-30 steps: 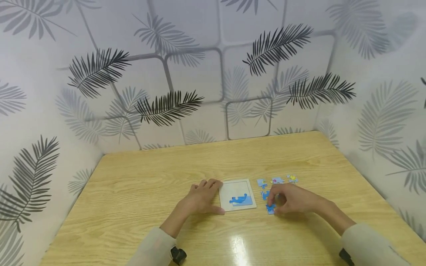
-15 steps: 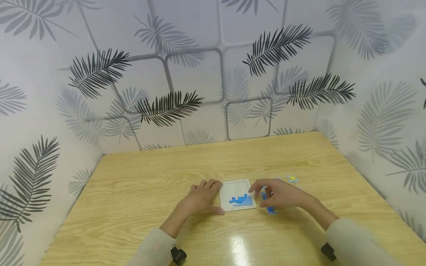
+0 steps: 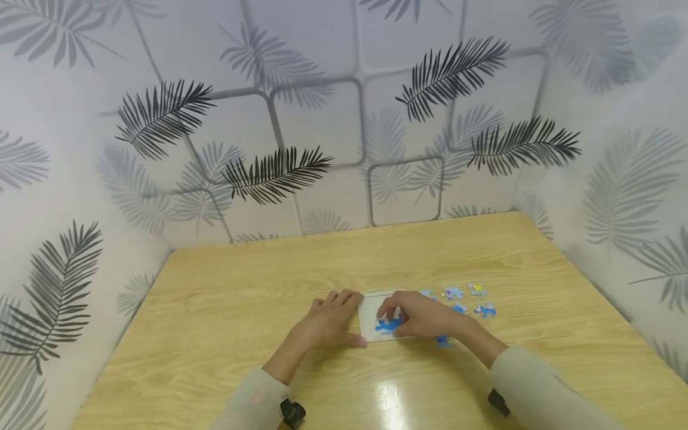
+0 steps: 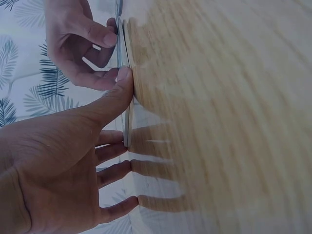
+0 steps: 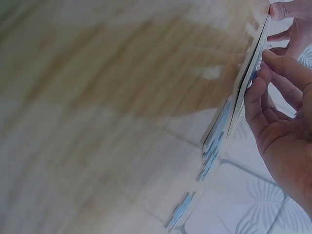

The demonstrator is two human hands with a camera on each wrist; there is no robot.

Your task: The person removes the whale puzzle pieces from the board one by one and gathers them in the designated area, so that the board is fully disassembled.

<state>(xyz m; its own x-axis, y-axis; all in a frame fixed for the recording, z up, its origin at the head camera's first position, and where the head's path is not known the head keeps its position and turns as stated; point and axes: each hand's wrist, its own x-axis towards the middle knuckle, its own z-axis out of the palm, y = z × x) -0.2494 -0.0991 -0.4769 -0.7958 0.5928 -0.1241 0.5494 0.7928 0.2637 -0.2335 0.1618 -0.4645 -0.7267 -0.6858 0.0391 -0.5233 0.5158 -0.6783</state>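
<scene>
A square white puzzle tray (image 3: 368, 316) lies on the table with joined blue jigsaw pieces (image 3: 386, 325) inside. My left hand (image 3: 329, 319) spans the tray's left side, index finger near its far corner and thumb at its near corner. The left wrist view shows that thumb against the tray edge (image 4: 127, 129), the other fingers extended down to the tabletop. My right hand (image 3: 421, 313) is over the tray, thumb and curled fingertips around a blue puzzle piece. In the right wrist view a sliver of this blue piece (image 5: 254, 74) shows between thumb and fingers; the hand hides most of it.
Right of the tray lie several loose puzzle pieces, among them one with a yellow sun (image 3: 476, 289), one with a pink spiral (image 3: 453, 292) and a blue one (image 3: 443, 341) partly behind my right hand. A patterned wall covering (image 3: 322, 197) borders the wooden table (image 3: 258, 275).
My right hand has moved left from the loose pieces onto the tray, its fingers now down at the blue pieces there. The left hand stays at the tray's left side.
</scene>
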